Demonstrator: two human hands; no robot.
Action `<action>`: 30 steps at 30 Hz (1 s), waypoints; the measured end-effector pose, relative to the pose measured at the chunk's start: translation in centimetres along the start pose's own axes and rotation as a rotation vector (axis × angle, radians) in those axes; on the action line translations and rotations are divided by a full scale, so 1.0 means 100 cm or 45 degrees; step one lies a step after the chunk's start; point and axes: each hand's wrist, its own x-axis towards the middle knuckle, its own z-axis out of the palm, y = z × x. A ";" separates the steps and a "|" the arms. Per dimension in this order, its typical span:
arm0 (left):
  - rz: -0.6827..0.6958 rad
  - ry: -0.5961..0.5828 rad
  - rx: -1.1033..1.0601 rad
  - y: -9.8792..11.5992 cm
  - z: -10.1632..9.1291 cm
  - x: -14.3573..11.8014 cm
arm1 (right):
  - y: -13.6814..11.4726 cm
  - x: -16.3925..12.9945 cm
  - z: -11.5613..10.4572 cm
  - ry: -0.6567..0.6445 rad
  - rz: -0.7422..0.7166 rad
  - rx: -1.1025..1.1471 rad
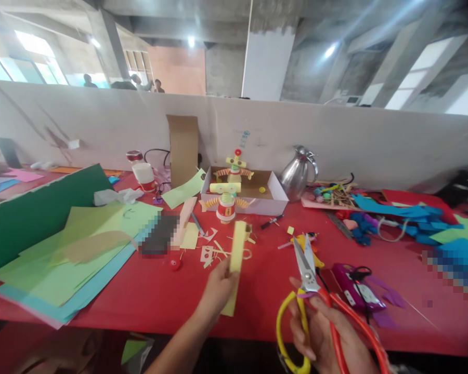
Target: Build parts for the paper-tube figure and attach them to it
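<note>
My left hand is closed around a long pale-yellow paper strip, which stands nearly upright over the red table. In my right hand is a pair of scissors with one yellow and one red handle. Their blades point up and away from me, slightly parted, to the right of the strip and apart from it. Beyond the strip stands a paper figure with pleated arms and a red band. A second similar figure is behind it, at a shallow white box.
Coloured paper sheets lie at the left beside a green board. Paper scraps and a marker are scattered mid-table. A steel jug stands behind. A purple device with a black cable sits at the right.
</note>
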 end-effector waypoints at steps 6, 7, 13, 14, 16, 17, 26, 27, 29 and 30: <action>0.445 0.488 0.363 0.006 -0.061 -0.018 | -0.005 -0.003 0.015 0.091 -0.165 -0.132; 0.482 0.515 0.443 0.010 -0.065 -0.018 | -0.005 -0.003 0.017 0.081 -0.164 -0.131; 0.058 0.097 -0.231 0.038 -0.075 -0.014 | -0.002 -0.003 0.013 -0.009 -0.018 -0.035; 0.018 0.034 -0.357 0.042 -0.076 -0.013 | 0.000 -0.003 0.014 -0.027 0.011 -0.010; 0.017 0.016 -0.467 0.048 -0.077 -0.014 | 0.005 -0.001 0.018 -0.056 0.059 0.030; 0.029 0.040 -0.476 0.049 -0.077 -0.015 | 0.008 0.000 0.022 -0.064 0.076 0.039; 0.323 0.325 0.457 0.035 -0.079 -0.016 | 0.025 0.022 0.036 -0.062 -0.002 -0.284; 0.376 0.338 0.607 0.034 -0.080 -0.016 | 0.022 0.028 0.032 -0.057 -0.006 -0.388; 0.458 0.310 0.827 0.032 -0.078 -0.015 | 0.013 0.042 0.021 0.011 -0.054 -0.687; 0.498 0.285 0.892 0.032 -0.075 -0.016 | 0.007 0.049 0.016 0.069 -0.115 -0.891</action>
